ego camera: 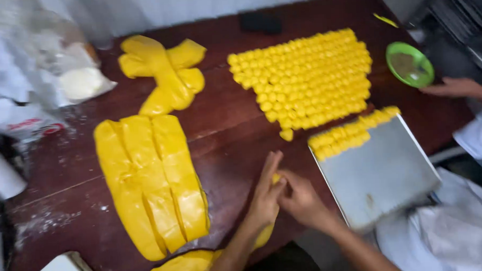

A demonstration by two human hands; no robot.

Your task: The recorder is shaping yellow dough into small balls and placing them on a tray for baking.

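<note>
My left hand (266,196) and my right hand (301,199) meet over the dark wooden table (227,120), pressed together around a small yellow dough piece (276,178) that shows between the fingers. A long roll of yellow dough (264,237) runs under my left wrist. To the left lies a slab of yellow dough cut into strips (152,181). Beyond my hands sit many small yellow dough balls (308,77) in rows on the table. To the right, a metal tray (384,178) holds two rows of dough balls (350,131) along its far edge.
Twisted dough strips (161,74) lie at the far left, beside plastic bags (46,62) with white contents. A green bowl (409,64) stands far right, near another person's hand (455,87). White cloth (447,230) lies at the lower right. A dark object (260,22) rests at the far edge.
</note>
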